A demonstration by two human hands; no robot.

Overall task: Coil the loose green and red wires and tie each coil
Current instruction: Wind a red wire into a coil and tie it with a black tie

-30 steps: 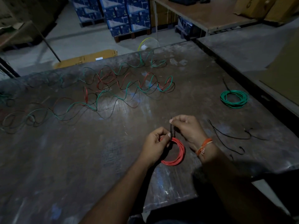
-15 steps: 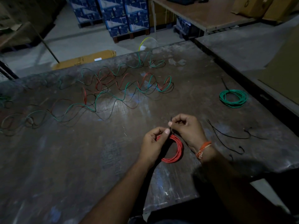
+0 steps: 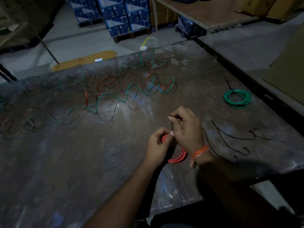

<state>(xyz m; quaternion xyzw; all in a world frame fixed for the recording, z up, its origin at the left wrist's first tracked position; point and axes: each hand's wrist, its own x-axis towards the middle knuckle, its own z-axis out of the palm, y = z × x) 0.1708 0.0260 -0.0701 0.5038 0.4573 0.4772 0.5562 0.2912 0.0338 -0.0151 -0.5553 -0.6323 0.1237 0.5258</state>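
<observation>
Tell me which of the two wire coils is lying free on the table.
The green coil, far right on the table, untouched. The red coil is gripped by the left hand while the right hand pinches a black tie.

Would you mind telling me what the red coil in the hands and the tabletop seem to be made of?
Red coil: likely plastic-insulated wire, smooth with a faint sheen, holding springy round loops. Tabletop: hard to say in this dim light; a dark, hard, flat surface, scuffed and blotched with pale worn patches, perhaps coated wood or metal.
</observation>
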